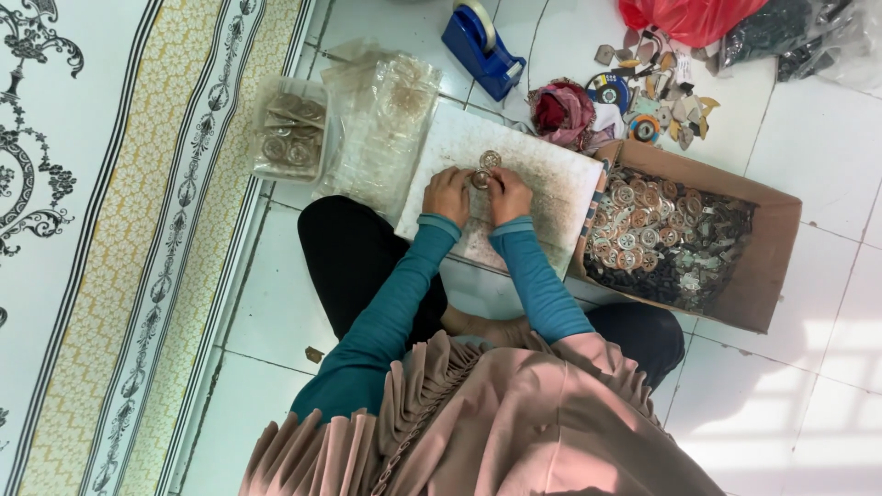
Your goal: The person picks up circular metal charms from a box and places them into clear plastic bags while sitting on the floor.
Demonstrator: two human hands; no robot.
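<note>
I sit on a tiled floor with a white board [551,174] across my lap. My left hand [447,195] and my right hand [510,195] meet over the board, and both pinch a small round metallic ornament [480,179]. A second round ornament [491,159] lies on the board just beyond my fingers. Teal sleeves cover both arms to the wrists.
A cardboard box [767,266] full of round metal ornaments stands to my right. Clear plastic bags [377,119] with ornaments lie to the left, beside a patterned rug [138,230]. Further away are a blue tape dispenser [482,46], a red cloth bundle [562,112] and a red plastic bag [689,18].
</note>
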